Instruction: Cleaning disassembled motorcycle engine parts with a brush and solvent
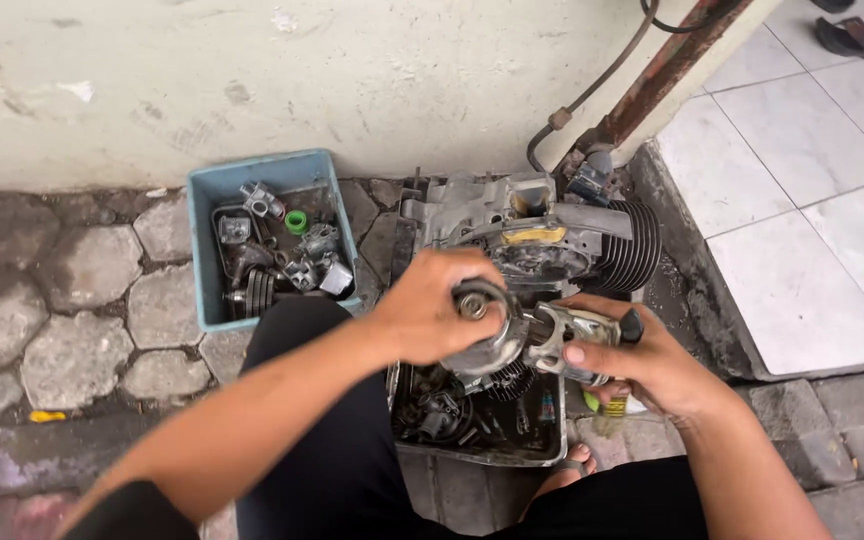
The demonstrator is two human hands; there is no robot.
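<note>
My left hand [430, 310] grips the round end of a metal crank part [500, 345], fingers wrapped over the top. My right hand [642, 362] clasps the same part's grey rod end from the right, with a black-tipped tool [631, 325] poking out beside the fingers. Both hands hold it above a metal tray [480, 455] of dark greasy pieces. Just beyond stands a small engine block [532, 235] with a black finned cylinder [634, 245].
A blue plastic tub [214, 195] of metal parts and a green ring sits on the stone paving at left. A cream wall runs behind, with a rusty pipe [657, 75] and hose. White floor tiles lie at right, with sandals at the top corner. My dark-trousered knees frame the tray.
</note>
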